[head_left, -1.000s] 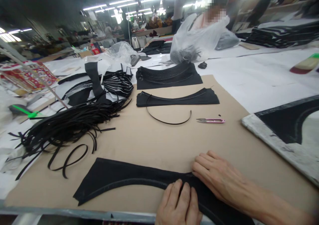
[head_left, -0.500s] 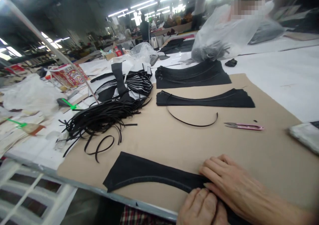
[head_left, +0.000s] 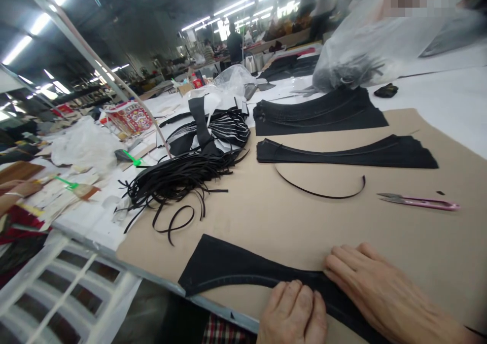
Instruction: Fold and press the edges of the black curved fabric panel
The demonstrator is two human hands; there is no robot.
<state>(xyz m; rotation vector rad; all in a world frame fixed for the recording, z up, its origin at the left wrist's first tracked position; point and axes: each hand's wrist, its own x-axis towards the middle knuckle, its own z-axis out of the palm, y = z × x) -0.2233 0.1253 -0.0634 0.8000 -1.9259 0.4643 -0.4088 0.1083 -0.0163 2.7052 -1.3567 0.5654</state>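
Observation:
A curved black fabric piece lies flat along the front edge of the table, wide at its left end and narrowing toward my hands. My left hand has its fingers curled together over the near curved edge, with the thumb hidden. Across the far edge of the same piece rests my right hand, fingers bent and pressed onto the fabric. Beyond them a thin black strip curves over the brown board. Pink-handled thread snips lie to the right of it.
Two black fabric stacks lie farther back. A heap of black strips is on the left, with striped pieces behind. A clear plastic bag stands back right. Another person's hand shows at far left.
The view has turned left, so things sit farther right in the picture. My left hand has drawn slightly apart from my right along the fabric edge. Another person's hand has come into view.

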